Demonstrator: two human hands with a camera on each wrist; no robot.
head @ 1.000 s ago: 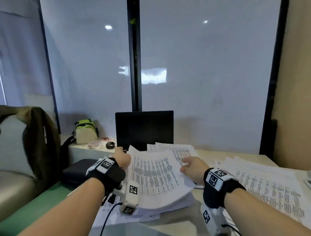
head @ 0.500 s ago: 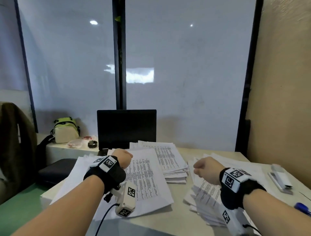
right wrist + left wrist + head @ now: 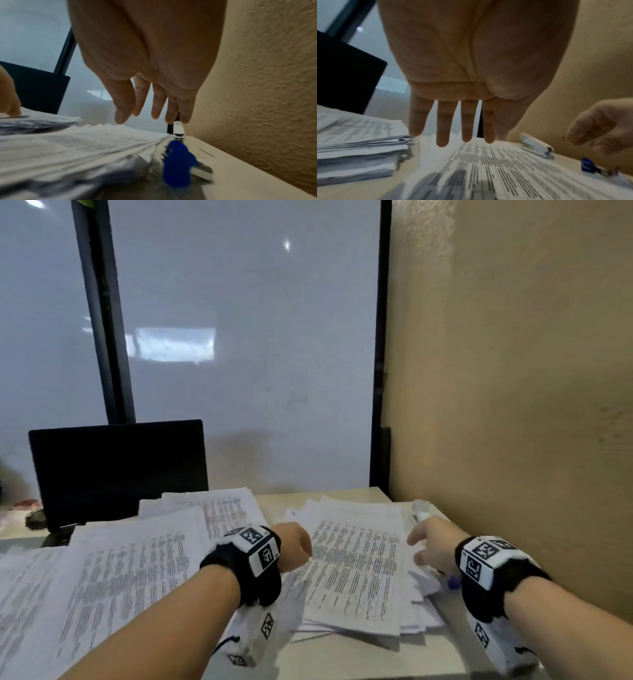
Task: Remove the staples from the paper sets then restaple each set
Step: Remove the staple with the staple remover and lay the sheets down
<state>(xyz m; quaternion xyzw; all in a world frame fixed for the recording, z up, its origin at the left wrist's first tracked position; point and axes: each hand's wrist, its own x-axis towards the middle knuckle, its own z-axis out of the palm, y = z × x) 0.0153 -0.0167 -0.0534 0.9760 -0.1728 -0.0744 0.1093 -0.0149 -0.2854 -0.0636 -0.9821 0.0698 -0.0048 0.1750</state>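
Both hands are empty, fingers straight and apart. The left hand (image 3: 294,546) hovers just left of the right-hand paper stack (image 3: 356,570). The right hand (image 3: 431,542) reaches past that stack's far right edge toward the white stapler (image 3: 537,145); the blue staple remover (image 3: 176,163) lies nearer, beside the stack. No set is in hand, so judging by this, unstapling and restapling remain ahead; finished sets cannot be told.

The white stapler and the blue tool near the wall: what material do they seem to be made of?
White stapler: probably matte plastic body, smooth and evenly white, with a shinier, likely metal part at its front end. Blue staple remover: apparently glossy plastic grip, uniform saturated blue, with grey reflective jaws that look like metal. Both are blurred, so this is only a likely reading.
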